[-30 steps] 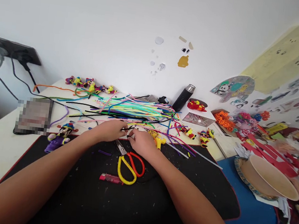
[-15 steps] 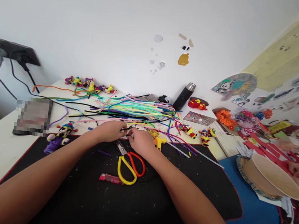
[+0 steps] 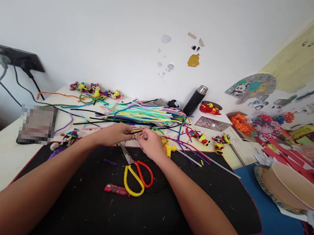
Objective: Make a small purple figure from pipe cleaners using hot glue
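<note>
My left hand (image 3: 117, 133) and my right hand (image 3: 150, 144) meet above the far edge of the black mat (image 3: 85, 208). Both are closed in a pinch on a short black pipe cleaner (image 3: 133, 132), mostly hidden by the fingers. Just below them lie scissors (image 3: 129, 160) with one yellow and one red handle, their blades pointing toward my hands. A pink utility knife (image 3: 117, 190) rests beside the yellow handle. Close to my right hand is a yellow glue gun (image 3: 169, 148), partly covered. A small purple pipe-cleaner figure (image 3: 67, 139) sits behind my left forearm.
Behind my hands lies a large bundle of coloured pipe cleaners (image 3: 146, 113). A black thermos (image 3: 195, 100) leans beside a white box (image 3: 213, 121). Several finished figures (image 3: 94, 89) lie along the wall. At right, a bowl (image 3: 299, 186) stands near another person's hand.
The view has shifted slightly, so things on the table appear a little further right. My hands have risen a little from the scissors, fingers still pinched together on the black pipe cleaner.
</note>
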`<state>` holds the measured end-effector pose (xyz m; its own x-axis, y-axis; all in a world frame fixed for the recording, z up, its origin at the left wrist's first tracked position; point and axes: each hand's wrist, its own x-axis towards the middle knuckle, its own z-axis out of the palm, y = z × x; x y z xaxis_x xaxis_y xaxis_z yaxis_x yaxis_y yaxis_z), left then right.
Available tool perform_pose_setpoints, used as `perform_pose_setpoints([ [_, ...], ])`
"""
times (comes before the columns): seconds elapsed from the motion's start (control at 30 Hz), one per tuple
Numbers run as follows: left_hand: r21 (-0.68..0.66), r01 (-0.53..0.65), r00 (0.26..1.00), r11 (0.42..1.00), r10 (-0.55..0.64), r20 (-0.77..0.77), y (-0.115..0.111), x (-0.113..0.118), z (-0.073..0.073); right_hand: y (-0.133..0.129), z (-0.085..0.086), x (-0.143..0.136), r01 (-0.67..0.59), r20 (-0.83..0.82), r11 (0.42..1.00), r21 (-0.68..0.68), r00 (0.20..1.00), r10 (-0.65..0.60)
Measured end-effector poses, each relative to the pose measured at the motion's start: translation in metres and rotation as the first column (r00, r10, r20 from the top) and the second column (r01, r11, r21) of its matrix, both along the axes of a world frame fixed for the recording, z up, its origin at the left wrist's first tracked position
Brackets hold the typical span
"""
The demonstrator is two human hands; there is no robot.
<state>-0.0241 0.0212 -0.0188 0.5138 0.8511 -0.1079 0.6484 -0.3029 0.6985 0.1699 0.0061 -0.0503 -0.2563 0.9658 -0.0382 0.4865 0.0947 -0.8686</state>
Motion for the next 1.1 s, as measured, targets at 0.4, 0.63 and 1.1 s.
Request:
perform_pose_setpoints([
  [0.4, -0.512, -0.051, 0.838, 0.857, 0.316, 0.445, -0.005, -0.003, 0.01, -0.006, -0.008, 0.002, -0.013, -0.277, 0.987, 0.161, 0.959, 0.058],
  [0.63, -0.564, 0.004, 0.84, 0.825, 0.303, 0.45, -0.007, -0.001, 0.007, -0.008, -0.007, 0.007, 0.015, -0.188, 0.974, 0.227, 0.982, 0.029],
  [1.1, -0.523, 0.069, 0.741, 0.85, 0.307, 0.597, -0.01, 0.005, 0.006, -0.014, 0.001, 0.014, -0.037, -0.567, 0.999, -0.007, 0.824, 0.027],
])
